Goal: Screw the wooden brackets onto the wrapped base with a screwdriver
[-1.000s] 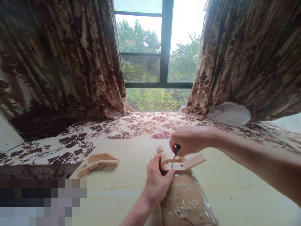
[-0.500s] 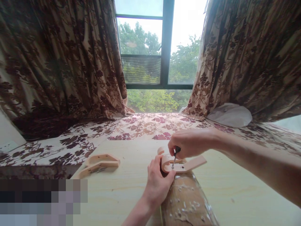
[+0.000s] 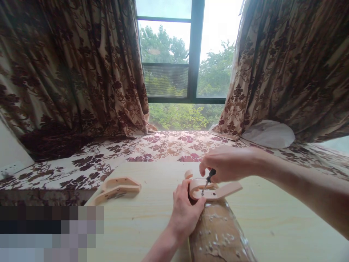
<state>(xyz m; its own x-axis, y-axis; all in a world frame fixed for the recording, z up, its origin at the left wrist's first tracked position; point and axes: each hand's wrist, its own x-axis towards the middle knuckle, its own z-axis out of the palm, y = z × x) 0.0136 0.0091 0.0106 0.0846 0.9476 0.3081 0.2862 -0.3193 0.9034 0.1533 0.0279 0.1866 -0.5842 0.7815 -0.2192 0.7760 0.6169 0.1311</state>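
Note:
My right hand (image 3: 230,163) is closed round the dark handle of a small screwdriver (image 3: 209,177). The slanting shaft runs down to a screw (image 3: 202,194) in a pale wooden piece (image 3: 226,193) with a curled end and a straight, upturned arm. A dark hole shows further along that piece. My left hand (image 3: 185,207) grips the curled end from the left, thumb in front, close to the screwdriver's tip. Beneath the piece lies a worn brown board (image 3: 215,233) with whitish flakes and small lumps on it.
On the left of the pale tabletop (image 3: 147,218) lie angled wooden parts (image 3: 121,187) with holes, some small metal bits (image 3: 118,195) beside them. A flowered cloth (image 3: 169,145) covers the ledge behind. A white bag (image 3: 268,134) sits by the right curtain (image 3: 289,65).
My right hand has turned and its fingers have shifted on the screwdriver, so more of the handle shows and the tool leans more. The left hand keeps its hold.

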